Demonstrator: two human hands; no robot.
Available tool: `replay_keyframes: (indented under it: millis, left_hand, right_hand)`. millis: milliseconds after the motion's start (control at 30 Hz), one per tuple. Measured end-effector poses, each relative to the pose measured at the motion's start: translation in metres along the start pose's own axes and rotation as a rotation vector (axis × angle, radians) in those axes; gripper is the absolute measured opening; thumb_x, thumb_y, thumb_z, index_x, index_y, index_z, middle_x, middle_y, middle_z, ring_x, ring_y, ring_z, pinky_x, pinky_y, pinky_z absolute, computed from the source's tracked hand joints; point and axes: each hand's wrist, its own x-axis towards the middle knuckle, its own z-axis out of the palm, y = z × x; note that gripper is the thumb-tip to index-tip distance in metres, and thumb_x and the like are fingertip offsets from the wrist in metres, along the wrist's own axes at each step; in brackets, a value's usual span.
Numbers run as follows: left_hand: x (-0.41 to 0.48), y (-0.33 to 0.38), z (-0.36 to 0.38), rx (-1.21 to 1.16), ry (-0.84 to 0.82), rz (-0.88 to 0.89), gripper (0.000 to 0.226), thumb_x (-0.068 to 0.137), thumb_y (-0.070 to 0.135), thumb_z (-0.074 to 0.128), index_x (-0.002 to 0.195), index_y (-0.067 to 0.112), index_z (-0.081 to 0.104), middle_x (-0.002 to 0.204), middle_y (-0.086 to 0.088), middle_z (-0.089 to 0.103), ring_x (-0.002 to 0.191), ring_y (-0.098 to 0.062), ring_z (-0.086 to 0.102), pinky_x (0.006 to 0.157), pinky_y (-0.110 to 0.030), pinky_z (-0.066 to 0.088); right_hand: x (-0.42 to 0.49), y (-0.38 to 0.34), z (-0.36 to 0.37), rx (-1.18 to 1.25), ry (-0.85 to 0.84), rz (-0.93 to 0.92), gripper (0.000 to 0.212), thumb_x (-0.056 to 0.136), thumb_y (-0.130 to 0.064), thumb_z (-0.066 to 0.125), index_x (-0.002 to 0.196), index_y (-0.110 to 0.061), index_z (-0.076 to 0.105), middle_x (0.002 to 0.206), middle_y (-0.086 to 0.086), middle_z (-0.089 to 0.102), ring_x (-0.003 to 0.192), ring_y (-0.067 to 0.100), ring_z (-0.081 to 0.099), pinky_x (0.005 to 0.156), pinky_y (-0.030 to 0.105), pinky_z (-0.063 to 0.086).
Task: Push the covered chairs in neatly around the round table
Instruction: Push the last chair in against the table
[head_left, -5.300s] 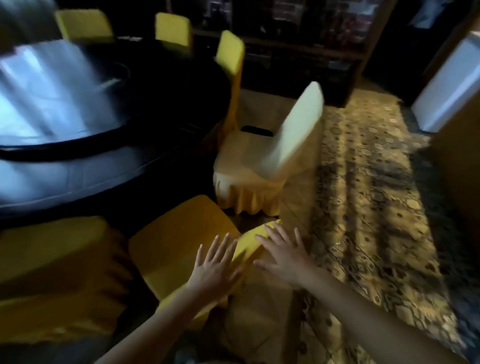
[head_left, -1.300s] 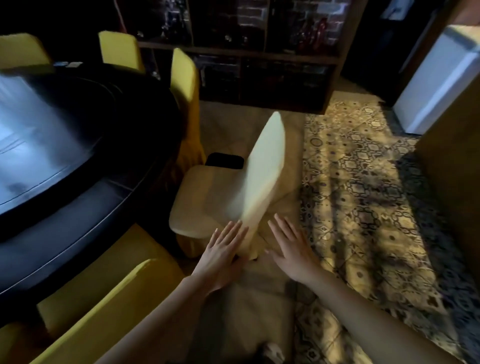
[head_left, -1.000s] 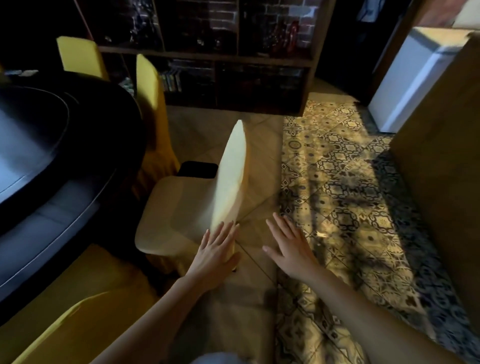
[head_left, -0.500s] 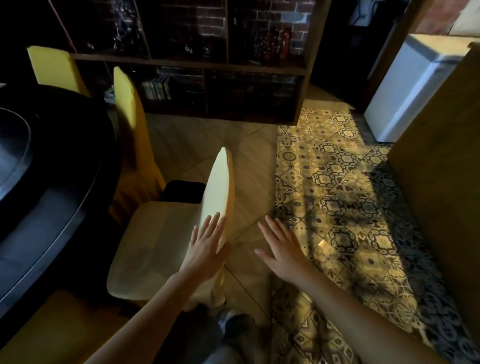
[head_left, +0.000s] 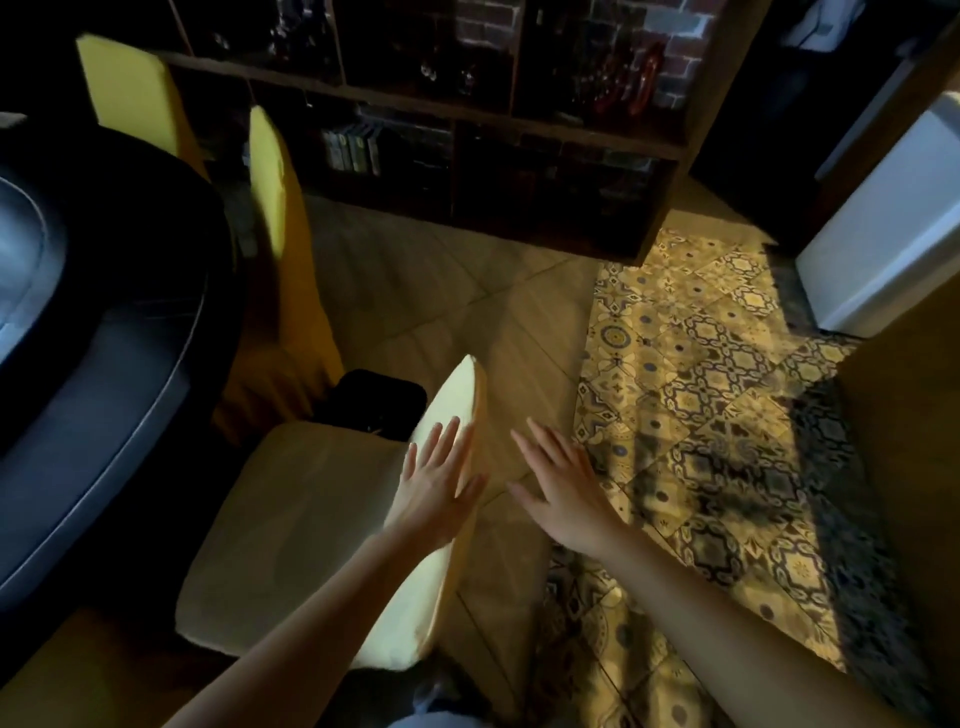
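A pale yellow covered chair (head_left: 291, 525) stands just below me, its seat toward the dark round table (head_left: 93, 364) at the left and set back from the table's edge. My left hand (head_left: 436, 483) lies flat, fingers spread, over the top of its backrest. My right hand (head_left: 561, 483) hovers open to the right of the backrest, above the floor, touching nothing. Beyond it, a yellow covered chair (head_left: 280, 249) sits close against the table, and another (head_left: 130, 93) stands farther back. A further yellow chair (head_left: 78, 670) shows at the bottom left.
A dark wooden shelf unit (head_left: 493, 130) with books and bottles runs along the back. A black object (head_left: 374, 400) lies on the floor behind the pale chair. Patterned tiles (head_left: 727, 415) cover the floor at right, with a white cabinet (head_left: 893, 223) and a wooden panel (head_left: 914, 493).
I have walked from the bottom-left yellow chair to the pale chair. My left hand has come onto its backrest top, and the chair now sits nearer and lower in view.
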Motion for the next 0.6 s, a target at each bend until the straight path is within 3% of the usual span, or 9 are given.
replay_keyframes:
  millis: [267,400,500,600]
  left_hand:
    - [0.006,-0.018,-0.002,-0.024,0.037,-0.248,0.084,0.074,0.076,-0.006,0.146,0.033,-0.01,0.15,0.008,-0.023,0.139,-0.016,-0.024,0.116,-0.043,-0.012]
    - [0.002,-0.009,0.005,-0.068,0.106,-0.457,0.069,0.088,0.064,0.015,0.145,0.034,-0.012,0.151,0.009,-0.021,0.14,-0.013,-0.023,0.117,-0.041,-0.011]
    - [-0.011,0.006,0.015,-0.127,0.165,-0.529,0.071,0.086,0.068,0.013,0.141,0.037,-0.02,0.152,0.012,-0.02,0.14,-0.009,-0.023,0.116,-0.038,-0.013]
    - [-0.028,0.021,0.033,-0.16,0.145,-0.595,0.072,0.083,0.072,0.014,0.137,0.043,-0.023,0.151,0.016,-0.022,0.142,-0.008,-0.016,0.115,-0.034,-0.008]
  right_hand:
    - [0.091,0.004,-0.006,-0.035,-0.105,-0.332,0.065,0.093,-0.055,0.034,0.148,-0.031,0.011,0.159,-0.007,-0.002,0.144,0.012,-0.009,0.115,0.045,-0.001]
    - [0.129,0.007,-0.016,-0.116,-0.208,-0.545,0.063,0.092,-0.06,0.03,0.147,-0.034,0.016,0.159,-0.008,0.006,0.145,0.012,-0.007,0.114,0.049,-0.006]
    - [0.15,0.006,-0.023,-0.197,-0.295,-0.674,0.062,0.088,-0.066,0.027,0.139,-0.033,0.037,0.149,-0.008,0.033,0.142,0.012,0.009,0.111,0.057,-0.01]
    - [0.162,0.005,-0.026,-0.266,-0.384,-0.776,0.071,0.078,-0.079,0.023,0.13,-0.038,0.048,0.138,-0.007,0.042,0.137,0.016,0.02,0.107,0.063,-0.011]
